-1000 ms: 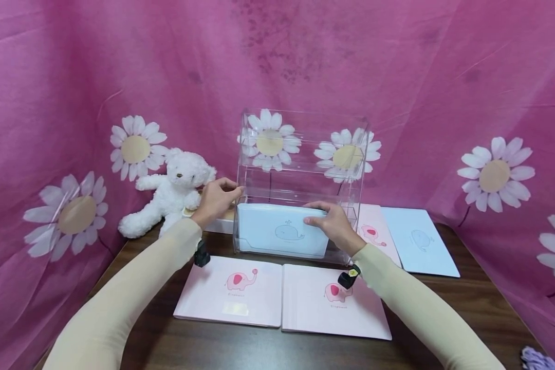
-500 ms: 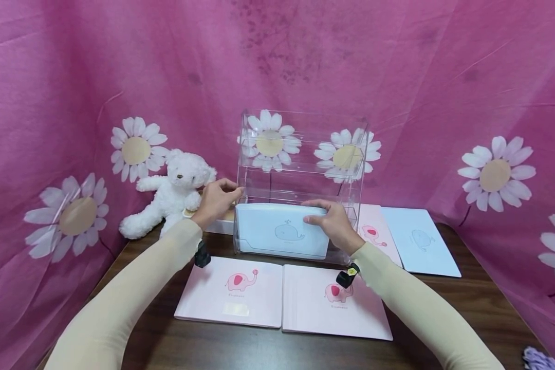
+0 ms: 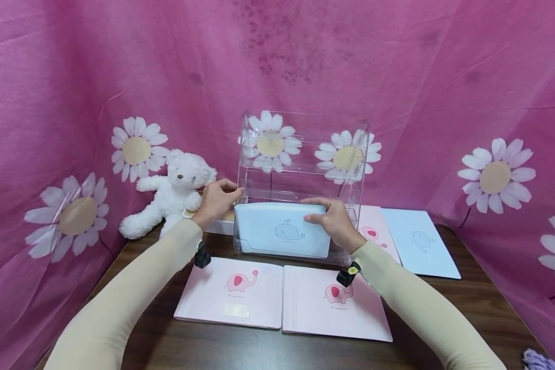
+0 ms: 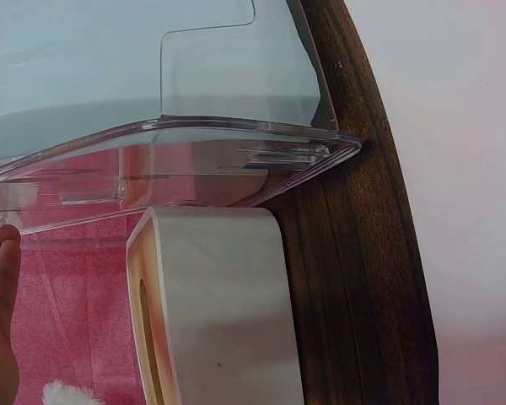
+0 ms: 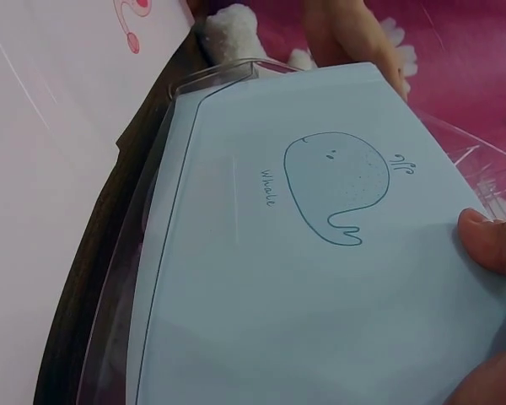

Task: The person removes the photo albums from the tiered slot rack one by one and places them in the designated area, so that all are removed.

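Observation:
A light blue booklet with a whale drawing (image 3: 263,228) stands upright in the lowest front tier of a clear acrylic rack (image 3: 300,168). My right hand (image 3: 335,223) pinches the booklet's upper right corner, thumb on the front cover (image 5: 489,245) and fingers behind it. My left hand (image 3: 216,203) grips the rack's left side edge between thumb and fingers. In the left wrist view, the fingers (image 4: 2,270) show right at the rack's clear edge (image 4: 194,126). The rack's clear front lip crosses the booklet's lower part.
Two pink elephant booklets (image 3: 231,293) (image 3: 333,316) lie before the rack. Another pink booklet (image 3: 374,226) and a blue one (image 3: 421,241) lie at its right. A white teddy bear (image 3: 178,177) and a white box with a slotted top (image 4: 228,304) are on the left.
The booklet has shifted slightly in the tier, its right edge a little further right and its left edge a little further left. Both hands stay nearly in place.

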The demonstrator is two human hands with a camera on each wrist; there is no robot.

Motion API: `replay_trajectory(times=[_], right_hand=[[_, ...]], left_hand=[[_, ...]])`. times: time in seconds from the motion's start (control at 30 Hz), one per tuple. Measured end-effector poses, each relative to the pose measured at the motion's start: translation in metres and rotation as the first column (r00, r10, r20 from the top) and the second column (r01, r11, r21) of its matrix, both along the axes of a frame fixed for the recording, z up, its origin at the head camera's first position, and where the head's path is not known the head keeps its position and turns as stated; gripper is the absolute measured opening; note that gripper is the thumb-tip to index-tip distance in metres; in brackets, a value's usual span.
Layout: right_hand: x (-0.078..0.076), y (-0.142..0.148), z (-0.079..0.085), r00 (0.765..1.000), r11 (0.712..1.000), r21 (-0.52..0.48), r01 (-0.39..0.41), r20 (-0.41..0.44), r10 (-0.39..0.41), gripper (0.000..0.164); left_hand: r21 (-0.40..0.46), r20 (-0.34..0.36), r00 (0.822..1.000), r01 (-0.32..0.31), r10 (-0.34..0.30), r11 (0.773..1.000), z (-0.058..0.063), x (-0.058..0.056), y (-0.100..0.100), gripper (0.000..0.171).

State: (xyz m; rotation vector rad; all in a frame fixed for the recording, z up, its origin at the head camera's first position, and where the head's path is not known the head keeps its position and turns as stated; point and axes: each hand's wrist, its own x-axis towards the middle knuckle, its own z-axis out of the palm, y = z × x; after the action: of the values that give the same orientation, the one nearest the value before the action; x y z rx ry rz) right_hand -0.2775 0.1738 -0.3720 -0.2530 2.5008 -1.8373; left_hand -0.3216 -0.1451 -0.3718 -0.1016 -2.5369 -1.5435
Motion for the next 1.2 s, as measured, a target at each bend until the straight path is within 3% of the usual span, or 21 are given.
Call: replay_trajectory(times=[0.87,1.07,1.2], right_hand=[[0.009,0.013,0.028,0.999,1.0,0.002,0.011,0.034,-0.011,0.043],[0.01,0.024,0.037,0.999,0.998,-0.053,0.02,0.026,-0.018,0.046],[0.014,0.032,0.046,1.0,0.993,-0.116,-0.016,-0.003,0.015,0.047]], left_hand=[[0.0,-0.025,1.0,0.011,-0.011,1.0,-0.003,-0.003,0.0,0.03],[0.007,-0.009,1.0,0.001,-0.001,1.0,-0.004,-0.002,0.0,0.031],[0.003,-0.005,1.0,0.0,0.0,1.0,-0.003,-0.002,0.0,0.03]])
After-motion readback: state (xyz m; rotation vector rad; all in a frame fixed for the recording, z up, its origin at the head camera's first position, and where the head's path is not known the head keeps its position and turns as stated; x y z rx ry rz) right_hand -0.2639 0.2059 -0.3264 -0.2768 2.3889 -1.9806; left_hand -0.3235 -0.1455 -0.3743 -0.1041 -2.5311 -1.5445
